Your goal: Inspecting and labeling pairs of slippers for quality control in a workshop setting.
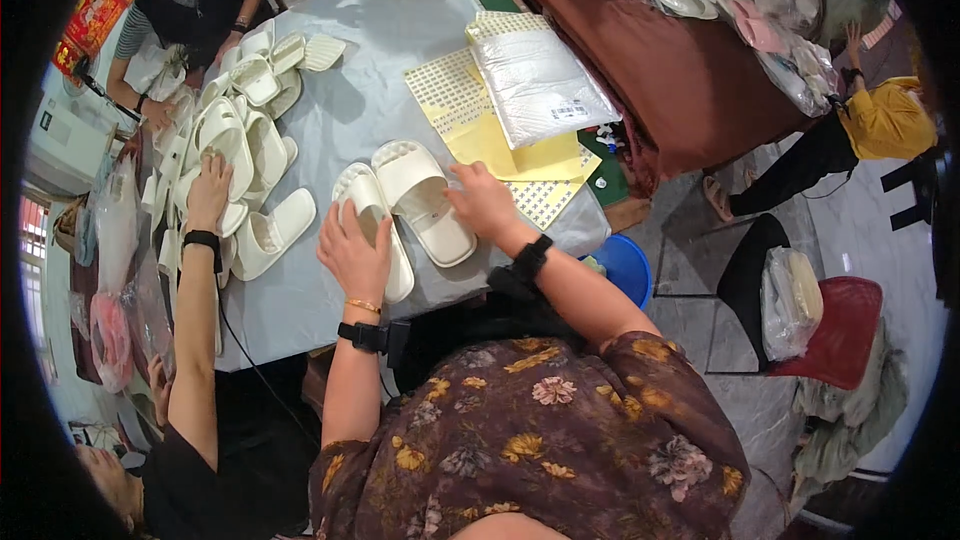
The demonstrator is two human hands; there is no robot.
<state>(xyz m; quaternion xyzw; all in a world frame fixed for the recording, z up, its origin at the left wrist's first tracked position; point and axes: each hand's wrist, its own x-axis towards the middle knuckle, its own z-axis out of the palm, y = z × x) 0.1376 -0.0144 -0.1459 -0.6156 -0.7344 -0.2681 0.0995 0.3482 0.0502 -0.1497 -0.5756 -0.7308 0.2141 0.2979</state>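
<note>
A pair of cream slippers lies side by side on the grey-covered table: a left slipper (400, 276) and a right slipper (452, 239), toe openings toward me. My left hand (356, 252) rests over the left slipper's strap, fingers spread and thumb apart. Beside the right slipper's outer edge is my right hand (484, 204), its fingers partly bent and apart, the tips at the strap. Just beyond lie yellow sticker sheets (445, 90) printed with rows of small marks. A white plastic mailer bag (545, 80) partly covers them.
A heap of cream slippers (255, 145) fills the table's left, where a co-worker's hand (210, 190) reaches in. More people stand at the far side. Brown cloth (680, 60) with bagged slippers (765, 25) lies at right. A blue bucket (625, 270) and red chair (850, 330) stand nearby.
</note>
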